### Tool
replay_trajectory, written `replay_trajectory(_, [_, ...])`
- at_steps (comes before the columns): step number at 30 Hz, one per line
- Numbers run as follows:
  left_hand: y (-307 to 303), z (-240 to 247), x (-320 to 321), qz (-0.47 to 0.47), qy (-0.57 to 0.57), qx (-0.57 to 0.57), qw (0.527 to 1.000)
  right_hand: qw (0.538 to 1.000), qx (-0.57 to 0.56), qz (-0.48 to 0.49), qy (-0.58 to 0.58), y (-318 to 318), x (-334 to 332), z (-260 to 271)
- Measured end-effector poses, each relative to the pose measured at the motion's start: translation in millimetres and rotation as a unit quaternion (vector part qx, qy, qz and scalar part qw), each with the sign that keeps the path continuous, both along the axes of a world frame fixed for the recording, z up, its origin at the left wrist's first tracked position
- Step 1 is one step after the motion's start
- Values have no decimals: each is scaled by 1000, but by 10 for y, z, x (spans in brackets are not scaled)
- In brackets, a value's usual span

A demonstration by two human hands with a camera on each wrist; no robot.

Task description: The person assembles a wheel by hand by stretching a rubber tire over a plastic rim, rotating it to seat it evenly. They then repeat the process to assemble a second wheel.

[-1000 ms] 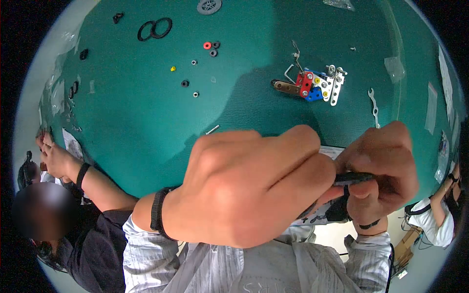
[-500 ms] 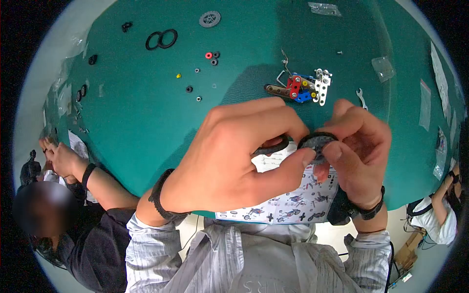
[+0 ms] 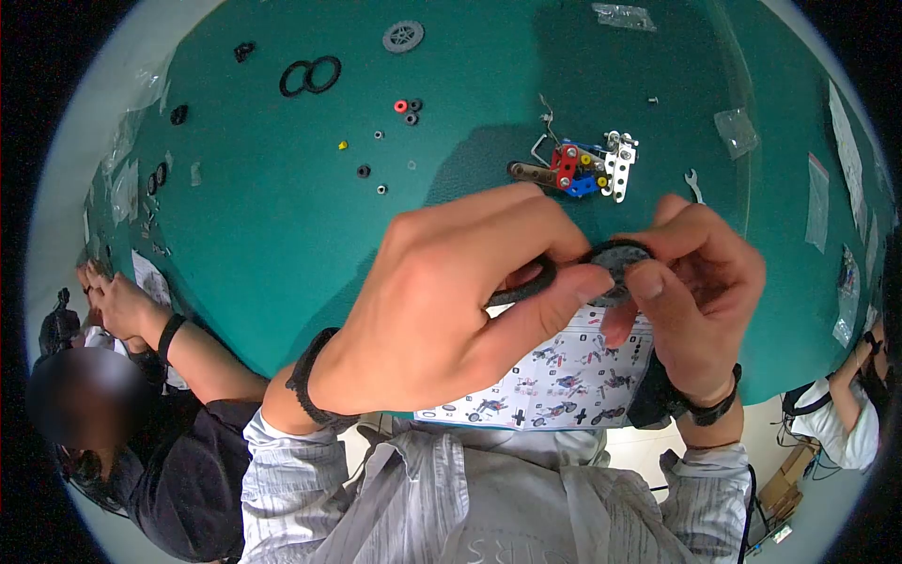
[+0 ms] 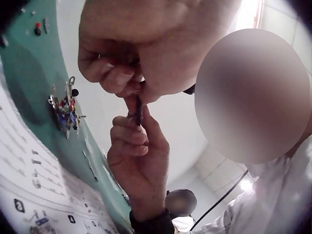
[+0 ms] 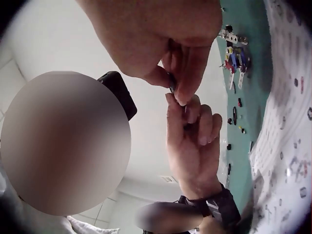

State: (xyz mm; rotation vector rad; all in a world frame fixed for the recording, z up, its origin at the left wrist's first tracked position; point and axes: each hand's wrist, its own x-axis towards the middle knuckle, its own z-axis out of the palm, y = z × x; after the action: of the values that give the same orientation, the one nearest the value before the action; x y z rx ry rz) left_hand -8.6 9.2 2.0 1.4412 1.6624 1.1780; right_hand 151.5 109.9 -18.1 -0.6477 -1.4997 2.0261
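A grey toy wheel [image 3: 620, 274] is held between my two hands over the printed sheet, its face partly covered by fingertips. Black rubber follows its upper edge. My left hand [image 3: 460, 291] pinches the wheel's left side with thumb and fingers. Beneath that hand's curled fingers shows part of a black rubber tyre [image 3: 528, 288]. From the other side, my right hand [image 3: 703, 291] pinches the wheel with its thumb across the face. Seen from the left wrist, the wheel [image 4: 140, 110] is a thin dark edge between the fingertips.
Beyond my hands lies a part-built metal model [image 3: 578, 171], with a wrench [image 3: 693, 185] to its right. An instruction sheet [image 3: 554, 385] lies under my hands. Farther off are two black tyres [image 3: 310, 77], a grey wheel [image 3: 404, 38] and several small parts. Another person's arm [image 3: 202, 362] is at left.
My hands have shifted, uncovering the instruction sheet, and the wheel has turned from edge-on to show its face. In the last half second it has risen slightly.
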Motion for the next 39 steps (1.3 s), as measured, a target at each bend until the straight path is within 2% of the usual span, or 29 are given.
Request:
replay_trajectory(3, [4, -7, 2, -2, -4, 6, 1000, 1000, -15, -3, 11, -12, -9, 11])
replay_trajectory(6, [5, 2, 8, 4, -6, 16, 1000, 1000, 26, 4, 7, 17, -8, 56])
replay_trajectory(13, [5, 15, -24, 10, 73, 102, 992, 974, 225, 18, 19, 93, 58, 9])
replay_trajectory(16, [-3, -6, -40, 5, 98, 135, 986, 963, 268, 18, 38, 126, 51, -37])
replay_trajectory(23, [-16, -14, -46, 12, 105, 138, 985, 965, 262, 18, -8, 86, 57, 20])
replay_trajectory(28, [-20, 30, -43, 6, 86, 121, 989, 949, 311, 36, 44, 131, 28, -15])
replay_trajectory(33, [-42, 55, -11, -2, 63, 91, 994, 955, 293, 36, 38, 105, 42, -10])
replay_trajectory(36, [-36, 23, 2, -42, 73, 131, 988, 962, 266, 41, 38, 129, 81, -29])
replay_trajectory(39, [-48, -58, 38, -44, 22, 140, 989, 968, 249, 28, 29, 106, 91, -10])
